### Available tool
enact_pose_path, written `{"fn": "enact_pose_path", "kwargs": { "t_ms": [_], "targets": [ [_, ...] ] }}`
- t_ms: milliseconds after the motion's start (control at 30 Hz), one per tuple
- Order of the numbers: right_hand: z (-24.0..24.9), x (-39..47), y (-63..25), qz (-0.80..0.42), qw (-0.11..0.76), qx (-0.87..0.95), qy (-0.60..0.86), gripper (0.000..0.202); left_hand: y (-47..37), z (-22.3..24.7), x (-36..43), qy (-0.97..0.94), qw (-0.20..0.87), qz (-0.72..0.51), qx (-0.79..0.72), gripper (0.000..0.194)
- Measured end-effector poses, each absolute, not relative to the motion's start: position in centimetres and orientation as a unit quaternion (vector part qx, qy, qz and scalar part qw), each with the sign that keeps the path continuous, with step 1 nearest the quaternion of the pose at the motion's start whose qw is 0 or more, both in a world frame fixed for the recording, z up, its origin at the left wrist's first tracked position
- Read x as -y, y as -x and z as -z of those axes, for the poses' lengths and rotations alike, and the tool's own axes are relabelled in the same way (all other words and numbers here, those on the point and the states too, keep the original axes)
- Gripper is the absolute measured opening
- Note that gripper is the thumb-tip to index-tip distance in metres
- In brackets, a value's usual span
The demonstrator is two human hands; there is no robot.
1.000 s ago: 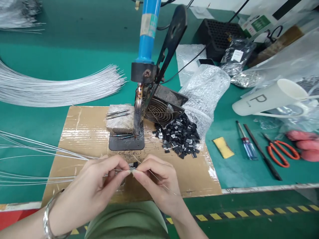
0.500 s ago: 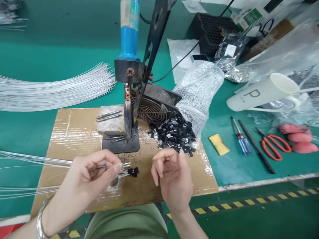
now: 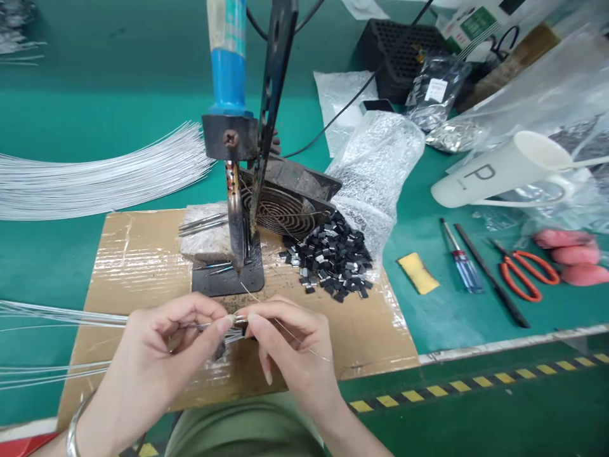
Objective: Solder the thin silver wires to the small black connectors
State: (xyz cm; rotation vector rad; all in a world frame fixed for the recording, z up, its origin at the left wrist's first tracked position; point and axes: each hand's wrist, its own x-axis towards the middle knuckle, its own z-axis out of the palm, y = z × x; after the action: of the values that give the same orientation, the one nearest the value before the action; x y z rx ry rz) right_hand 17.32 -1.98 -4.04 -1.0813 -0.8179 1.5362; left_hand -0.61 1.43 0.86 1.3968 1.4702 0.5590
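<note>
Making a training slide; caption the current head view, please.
Left hand and right hand meet at thin wires near a blue soldering iron and a heap of small black parts.

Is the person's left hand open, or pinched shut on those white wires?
Pinched shut: the thumb and forefinger of the left hand close together on the white wires, which trail leftward over the cardboard.

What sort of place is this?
Probably an electronics workbench, perhaps in a factory: there's a soldering iron clamped tip-down, a heap of small black parts and a thick bundle of wires.
</note>
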Motion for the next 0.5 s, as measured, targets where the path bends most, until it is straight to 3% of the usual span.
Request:
{"fn": "enact_pose_path", "kwargs": {
  "t_ms": [233,500],
  "targets": [
    [3.8,1.9,-17.1,-0.696,0.514,0.272,0.42,0.015,0.3,-0.5,-0.1,-0.551,0.463,-0.232,-0.654,0.033],
    [4.3,2.1,-16.8,-0.714,0.525,0.225,0.404,0.011,-0.3,-0.6,-0.3,-0.569,0.46,-0.278,-0.623,0.025]
  ]
}}
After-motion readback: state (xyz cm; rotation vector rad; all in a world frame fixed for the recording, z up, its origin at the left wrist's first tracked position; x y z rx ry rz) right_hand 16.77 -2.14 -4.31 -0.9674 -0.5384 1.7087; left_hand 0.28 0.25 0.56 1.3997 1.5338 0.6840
